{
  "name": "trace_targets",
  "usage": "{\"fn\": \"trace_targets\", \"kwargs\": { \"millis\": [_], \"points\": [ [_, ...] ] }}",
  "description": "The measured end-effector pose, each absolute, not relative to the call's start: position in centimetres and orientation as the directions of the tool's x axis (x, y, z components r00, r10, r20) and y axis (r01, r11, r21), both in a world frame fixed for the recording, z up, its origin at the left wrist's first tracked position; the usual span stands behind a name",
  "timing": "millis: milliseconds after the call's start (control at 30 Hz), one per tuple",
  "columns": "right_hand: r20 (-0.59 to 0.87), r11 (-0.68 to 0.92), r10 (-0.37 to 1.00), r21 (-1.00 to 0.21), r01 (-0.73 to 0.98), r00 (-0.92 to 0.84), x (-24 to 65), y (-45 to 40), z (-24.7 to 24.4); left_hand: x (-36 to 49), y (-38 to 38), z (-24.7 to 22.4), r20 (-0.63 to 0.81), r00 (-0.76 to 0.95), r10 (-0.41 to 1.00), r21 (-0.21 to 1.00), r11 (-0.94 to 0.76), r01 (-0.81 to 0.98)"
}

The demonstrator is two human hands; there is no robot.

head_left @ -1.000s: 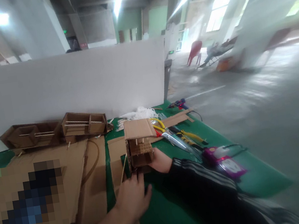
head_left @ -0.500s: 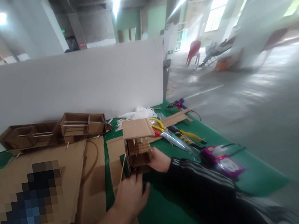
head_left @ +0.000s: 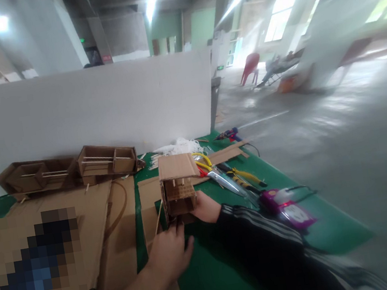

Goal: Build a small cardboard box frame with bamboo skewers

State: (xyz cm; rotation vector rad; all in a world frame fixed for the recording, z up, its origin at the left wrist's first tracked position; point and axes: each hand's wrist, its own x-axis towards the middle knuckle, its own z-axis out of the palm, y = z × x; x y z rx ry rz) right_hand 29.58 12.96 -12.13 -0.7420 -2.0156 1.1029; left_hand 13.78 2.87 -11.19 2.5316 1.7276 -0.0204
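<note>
A small cardboard box structure (head_left: 180,188) with a flat top panel and an open front stands over the green table near the middle. My right hand (head_left: 207,206) grips its lower right side, the fingertips hidden behind the cardboard. My left hand (head_left: 171,251) is at the lower left edge of the box, its fingertips touching the bottom; the thumb is spread away and the fingers point forward. A thin wooden stick (head_left: 159,217) leans beside the box on the left.
Two cardboard compartment boxes (head_left: 108,161) stand at the back left, behind large cardboard sheets (head_left: 59,205). Scissors (head_left: 226,181), yellow-handled pliers (head_left: 249,175), a purple device (head_left: 288,208) and a glue gun (head_left: 230,134) lie right. A white partition (head_left: 82,113) rises behind.
</note>
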Motion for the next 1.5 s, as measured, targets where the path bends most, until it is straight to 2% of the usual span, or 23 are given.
{"fn": "trace_targets", "kwargs": {
  "millis": [767, 900, 967, 1100, 1200, 1333, 1500],
  "points": [
    [0.310, 0.482, 0.745, -0.862, 0.155, -0.590, 29.8, 12.9, -12.0, 13.9, 2.4, -10.9, -0.048, 0.361, 0.931, 0.043, -0.359, 0.932],
    [0.318, 0.483, 0.735, -0.865, 0.133, -0.599, 29.9, 12.8, -11.9, 13.9, 1.6, -11.1, -0.011, 0.380, 0.925, 0.041, -0.379, 0.924],
    [0.319, 0.483, 0.730, -0.867, 0.126, -0.604, 29.9, 12.8, -11.8, 13.9, 1.4, -11.2, 0.023, 0.398, 0.917, 0.103, -0.398, 0.912],
    [0.317, 0.479, 0.723, -0.870, 0.115, -0.614, 29.9, 12.8, -11.8, 13.8, 1.6, -10.9, 0.095, 0.404, 0.910, 0.362, -0.409, 0.837],
    [0.313, 0.477, 0.720, -0.871, 0.115, -0.619, 30.0, 12.9, -11.8, 13.7, 2.0, -10.5, 0.047, 0.337, 0.940, 0.504, -0.313, 0.805],
    [0.321, 0.486, 0.717, -0.867, 0.113, -0.618, 30.0, 13.0, -11.8, 13.7, 2.4, -10.4, -0.019, 0.293, 0.956, 0.584, -0.227, 0.779],
    [0.329, 0.494, 0.711, -0.863, 0.109, -0.621, 29.9, 13.0, -11.7, 13.8, 2.7, -11.0, -0.018, 0.256, 0.966, 0.641, -0.185, 0.745]
  ]
}}
